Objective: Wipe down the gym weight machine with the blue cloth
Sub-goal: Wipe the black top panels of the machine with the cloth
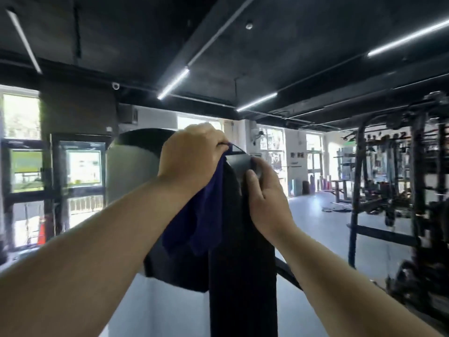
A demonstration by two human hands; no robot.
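Observation:
A black upright column of the weight machine (243,276) rises in the middle of the head view, close in front of me. My left hand (189,156) grips the bunched blue cloth (201,215) at the column's top, and the rest of the cloth hangs down the column's left side. My right hand (264,193) holds the top of the column from the right, thumb against its front. A black rounded part of the machine (170,268) sits lower left behind the cloth.
A grey and black curved shroud (131,171) stands behind my left arm. Black racks and rigs (401,186) fill the right side. Windows and dark frames (80,171) line the left wall. Grey floor (320,227) stretches beyond the column.

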